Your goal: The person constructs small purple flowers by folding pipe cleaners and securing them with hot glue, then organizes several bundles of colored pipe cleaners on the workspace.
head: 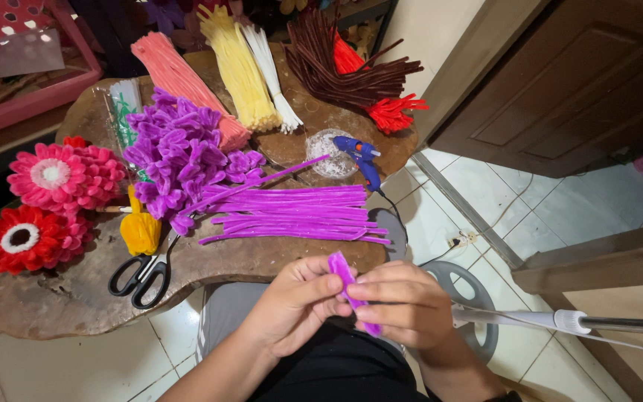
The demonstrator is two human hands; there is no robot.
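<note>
Low in the frame's centre, both hands pinch one purple stem (347, 283): the left hand (295, 301) closed on its upper end, the right hand (400, 305) closed on the lower. Its long axis runs from upper left down to lower right, between the fingertips, equally near both. On the table (61, 298) above lie loose purple stems (292, 212), scissors (143, 272) and a blue glue gun (362, 158). At upper left, a clear packet (123, 108) with green print.
</note>
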